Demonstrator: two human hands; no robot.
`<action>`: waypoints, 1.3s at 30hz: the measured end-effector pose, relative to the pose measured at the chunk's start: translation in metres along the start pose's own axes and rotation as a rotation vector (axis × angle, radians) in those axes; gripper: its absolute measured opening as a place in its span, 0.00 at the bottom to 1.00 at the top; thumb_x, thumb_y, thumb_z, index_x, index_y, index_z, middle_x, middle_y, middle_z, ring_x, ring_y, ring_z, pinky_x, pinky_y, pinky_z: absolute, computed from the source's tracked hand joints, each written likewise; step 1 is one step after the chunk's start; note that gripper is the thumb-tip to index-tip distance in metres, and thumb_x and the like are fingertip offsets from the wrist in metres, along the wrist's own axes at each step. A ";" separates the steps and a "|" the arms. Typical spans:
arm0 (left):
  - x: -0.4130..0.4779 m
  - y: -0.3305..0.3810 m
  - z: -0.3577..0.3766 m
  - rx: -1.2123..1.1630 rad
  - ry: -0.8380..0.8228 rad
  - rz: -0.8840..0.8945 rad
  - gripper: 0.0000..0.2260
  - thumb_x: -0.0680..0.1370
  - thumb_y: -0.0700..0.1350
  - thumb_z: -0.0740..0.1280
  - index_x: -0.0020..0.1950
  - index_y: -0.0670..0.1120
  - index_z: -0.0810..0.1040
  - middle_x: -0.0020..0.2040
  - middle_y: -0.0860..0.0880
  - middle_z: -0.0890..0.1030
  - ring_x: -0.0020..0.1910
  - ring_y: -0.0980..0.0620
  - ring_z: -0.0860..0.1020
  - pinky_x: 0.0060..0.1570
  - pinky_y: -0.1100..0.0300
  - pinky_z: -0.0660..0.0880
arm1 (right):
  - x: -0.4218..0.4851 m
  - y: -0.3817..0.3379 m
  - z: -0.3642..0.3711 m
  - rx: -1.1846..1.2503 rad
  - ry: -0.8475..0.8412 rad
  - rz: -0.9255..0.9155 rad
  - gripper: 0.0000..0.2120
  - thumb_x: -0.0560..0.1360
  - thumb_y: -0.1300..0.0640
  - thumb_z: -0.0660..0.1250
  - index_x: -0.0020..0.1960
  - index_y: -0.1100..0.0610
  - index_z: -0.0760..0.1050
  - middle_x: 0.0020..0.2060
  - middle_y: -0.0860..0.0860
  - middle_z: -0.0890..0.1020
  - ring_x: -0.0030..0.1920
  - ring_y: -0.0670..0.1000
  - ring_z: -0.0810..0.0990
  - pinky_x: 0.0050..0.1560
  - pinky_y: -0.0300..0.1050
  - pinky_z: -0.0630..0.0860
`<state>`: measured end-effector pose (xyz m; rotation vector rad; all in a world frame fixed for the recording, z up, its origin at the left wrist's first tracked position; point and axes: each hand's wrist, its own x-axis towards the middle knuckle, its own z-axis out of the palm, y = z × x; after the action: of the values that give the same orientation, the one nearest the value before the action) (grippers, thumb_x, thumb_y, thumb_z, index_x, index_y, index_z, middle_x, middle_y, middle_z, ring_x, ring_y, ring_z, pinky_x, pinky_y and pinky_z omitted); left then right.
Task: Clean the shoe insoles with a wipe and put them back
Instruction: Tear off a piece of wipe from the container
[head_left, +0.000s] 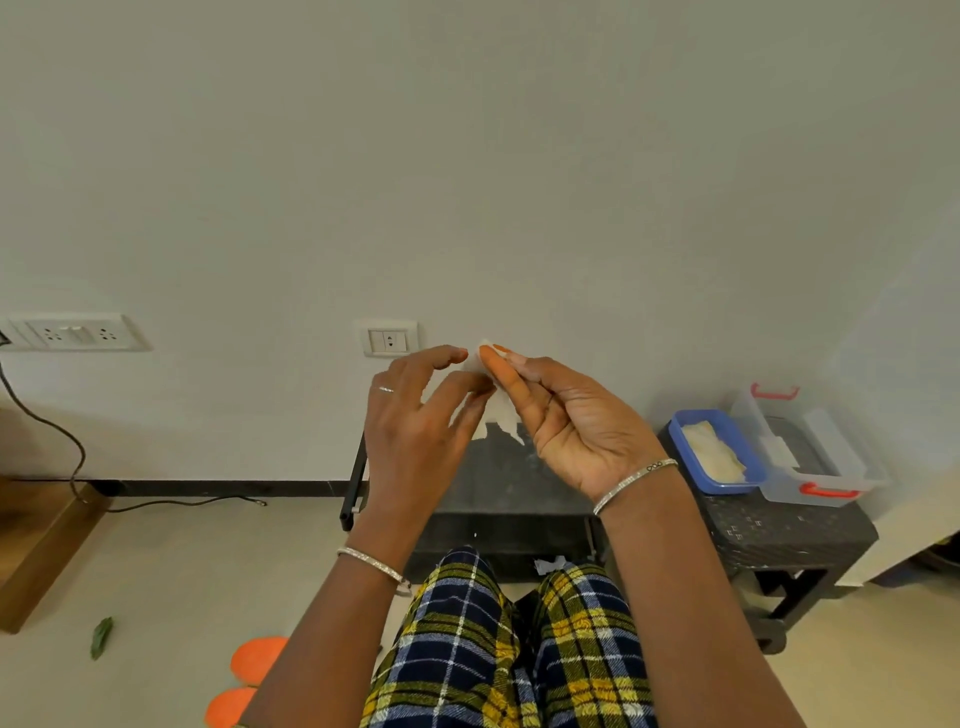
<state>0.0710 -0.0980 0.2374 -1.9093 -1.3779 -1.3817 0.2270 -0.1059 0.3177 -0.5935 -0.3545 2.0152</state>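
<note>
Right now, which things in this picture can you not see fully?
Head view only.
1. The wipe: mostly covered by the left hand and right hand that pinch it.
2. The orange insoles: cut by the left forearm and bottom edge.
3. The shoes: none in view.

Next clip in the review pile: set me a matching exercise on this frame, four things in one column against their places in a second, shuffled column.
Things:
1. wipe
2. blue tub
3. orange insoles
4. clear lid with red clips

Places:
A. on the floor, lower left of the view
B. held up between the left hand and the right hand
C. on the black stool, right of the tub
D. on the black stool, left of the lid

Pairs: 1-B, 2-D, 3-A, 4-C
</note>
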 end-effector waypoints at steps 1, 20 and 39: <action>0.001 0.000 0.001 -0.003 0.010 0.007 0.07 0.76 0.46 0.74 0.50 0.43 0.84 0.53 0.45 0.83 0.52 0.48 0.79 0.51 0.54 0.74 | 0.001 -0.001 0.000 -0.006 -0.003 0.000 0.24 0.67 0.71 0.70 0.63 0.73 0.73 0.56 0.67 0.81 0.56 0.60 0.83 0.53 0.48 0.82; 0.005 0.007 -0.015 -0.732 -0.214 -0.659 0.11 0.77 0.50 0.70 0.58 0.50 0.81 0.53 0.55 0.83 0.54 0.51 0.82 0.53 0.50 0.81 | 0.023 0.002 -0.023 -0.800 -0.018 -0.460 0.13 0.73 0.67 0.72 0.57 0.60 0.81 0.48 0.55 0.86 0.51 0.53 0.85 0.48 0.41 0.80; 0.018 0.004 -0.018 -0.905 -0.296 -0.887 0.11 0.71 0.48 0.72 0.52 0.49 0.84 0.50 0.53 0.85 0.52 0.54 0.82 0.55 0.54 0.80 | 0.033 0.005 -0.032 -0.794 0.067 -0.521 0.12 0.70 0.64 0.76 0.52 0.62 0.82 0.47 0.55 0.86 0.49 0.54 0.85 0.40 0.39 0.78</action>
<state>0.0661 -0.1050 0.2615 -2.1388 -2.1382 -2.5582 0.2270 -0.0794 0.2800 -0.9280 -1.1630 1.3040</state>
